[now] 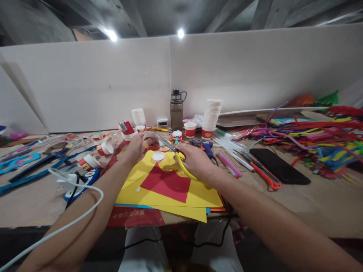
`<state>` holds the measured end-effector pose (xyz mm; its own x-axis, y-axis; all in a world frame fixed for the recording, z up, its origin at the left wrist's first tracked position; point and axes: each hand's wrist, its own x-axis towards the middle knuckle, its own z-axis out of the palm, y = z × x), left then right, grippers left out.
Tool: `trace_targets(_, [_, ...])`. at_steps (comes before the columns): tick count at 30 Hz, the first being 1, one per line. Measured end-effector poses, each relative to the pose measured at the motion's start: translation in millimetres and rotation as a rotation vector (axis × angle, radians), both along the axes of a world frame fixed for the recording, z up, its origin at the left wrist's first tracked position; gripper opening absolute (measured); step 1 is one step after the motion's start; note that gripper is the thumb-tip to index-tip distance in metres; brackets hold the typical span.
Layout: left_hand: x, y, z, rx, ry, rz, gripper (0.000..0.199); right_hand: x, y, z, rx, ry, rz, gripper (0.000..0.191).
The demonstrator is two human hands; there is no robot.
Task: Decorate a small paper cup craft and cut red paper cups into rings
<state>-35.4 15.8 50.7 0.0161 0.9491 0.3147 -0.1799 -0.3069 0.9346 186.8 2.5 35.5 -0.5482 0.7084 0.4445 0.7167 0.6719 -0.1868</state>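
Over the yellow sheets, my left hand has its fingers closed on a cut paper cup ring, red with a pale inside. My right hand grips a pair of scissors by the yellow handles, blades pointing left toward the ring. Whether the blades touch it I cannot tell. A small white paper disc lies just below the blades. Beneath my right hand is a red sheet of paper with a scalloped upper edge, lying on the yellow sheets.
Paper cups stand in a tall stack at the back, near a water bottle. A blue glue gun, markers, a utility knife and a phone lie right. Pipe cleaners are heaped beyond; a power strip sits left.
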Motion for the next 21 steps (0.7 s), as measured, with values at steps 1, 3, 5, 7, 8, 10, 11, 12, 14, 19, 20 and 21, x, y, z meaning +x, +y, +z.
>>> trace_targets(1, [0.5,-0.7,0.5,-0.001,0.016,-0.013,0.022,0.0,0.7,-0.5,0.000,-0.005,-0.001,0.034])
trace_targets(3, [1.2,-1.9,1.7,-0.004,0.030,-0.018,0.023,-0.4,2.2,-0.7,-0.006,-0.013,0.005,0.033])
trace_targets(5, [1.0,-2.4,2.8,-0.012,0.034,-0.008,0.023,-1.2,3.6,-0.3,-0.014,-0.014,0.007,0.032])
trace_targets(7, [-0.3,-1.8,2.9,-0.016,0.029,-0.020,0.023,-2.2,4.6,0.4,-0.017,-0.014,0.007,0.031])
trace_targets(8, [-1.2,-1.2,2.6,-0.012,0.021,-0.034,0.023,-2.7,4.8,0.8,-0.016,-0.016,0.009,0.030])
trace_targets(10, [-3.4,0.3,1.4,-0.002,0.015,-0.072,0.022,-3.5,4.7,1.6,-0.007,-0.018,0.017,0.027])
trace_targets(11, [-4.5,1.0,0.9,0.001,0.015,-0.084,0.021,-3.7,4.2,2.2,-0.001,-0.016,0.026,0.027])
trace_targets(12, [-5.4,1.5,0.4,0.000,0.019,-0.092,0.020,-3.9,3.7,2.8,0.004,-0.012,0.036,0.026])
trace_targets(14, [-6.9,1.8,0.2,-0.013,0.035,-0.108,0.020,-3.9,2.4,4.4,0.012,-0.007,0.047,0.027])
trace_targets(19, [-7.3,0.2,0.9,-0.039,0.039,-0.116,0.020,-3.6,0.7,7.2,0.014,-0.010,0.037,0.025])
trace_targets(20, [-7.1,0.3,0.9,-0.041,0.029,-0.112,0.021,-3.5,0.7,7.3,0.010,-0.003,0.041,0.024])
trace_targets(21, [-6.8,0.6,0.7,-0.041,0.013,-0.104,0.021,-3.4,0.7,7.3,0.004,0.005,0.048,0.024])
